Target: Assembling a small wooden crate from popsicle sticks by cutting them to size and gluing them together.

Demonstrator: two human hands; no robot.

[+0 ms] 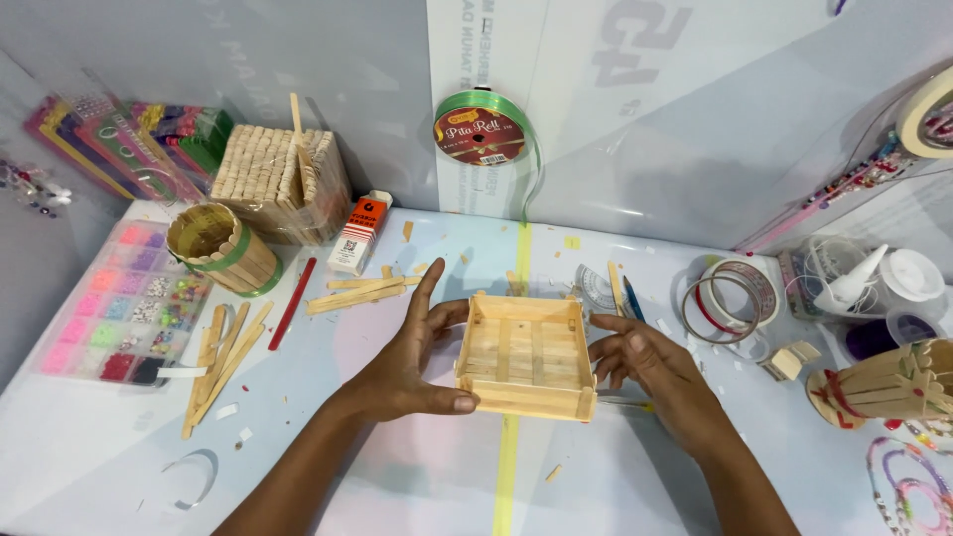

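Over the table point(417, 496), left hand point(412, 362) and right hand point(645, 362) clasp the wooden stick tray point(526, 355) by its sides, and too hard a squeeze could pop its glued walls apart.

I am looking down at a little wooden tray point(526, 355) made of flat craft sticks. It is sitting in the middle of the table, just above the pale surface, and it is being held from both sides. It is square and shallow, with low walls all around. The open side is facing up at me. The sticks are light tan, like ice-pop sticks. Inside, I am seeing flat sticks lying side by side for the floor, and a few sticks crossing over them. The near wall is looking thicker, with sticks stacked on each other. The tray is tilting a tiny bit toward me.
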